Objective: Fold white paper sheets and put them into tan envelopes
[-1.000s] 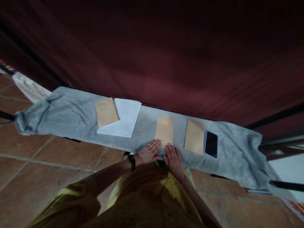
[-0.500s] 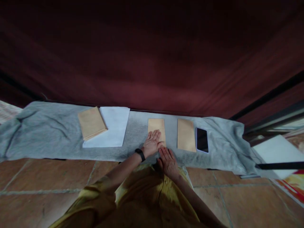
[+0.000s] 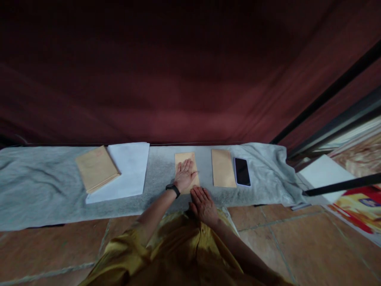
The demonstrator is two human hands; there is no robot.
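Observation:
A brown paper envelope [image 3: 189, 156] with faint red marks at its top right corner lies on a grey cloth, upright in front of me. My left hand [image 3: 184, 174], with a dark band at the wrist, rests flat on its middle, fingers stretched and thumb out to the side. Close by, my right hand [image 3: 204, 204] lies palm down with straight fingers; its fingertips are at the envelope's lower right corner. Neither hand grips anything. To the right lies a second brown envelope [image 3: 223, 169], apart from both hands.
A phone [image 3: 242, 171] lies beside the second envelope. On the left, a stack of brown envelopes [image 3: 97, 167] overlaps white paper sheets [image 3: 131, 171]. The grey cloth [image 3: 162, 159] covers a long narrow surface against a dark red curtain-like backdrop [image 3: 178, 119]. A black bar [image 3: 342, 184] crosses at right.
The view has turned, so the things appear farther left. My left hand has slid a little up the envelope and its thumb is spread wider. My right hand stays near the lower corner.

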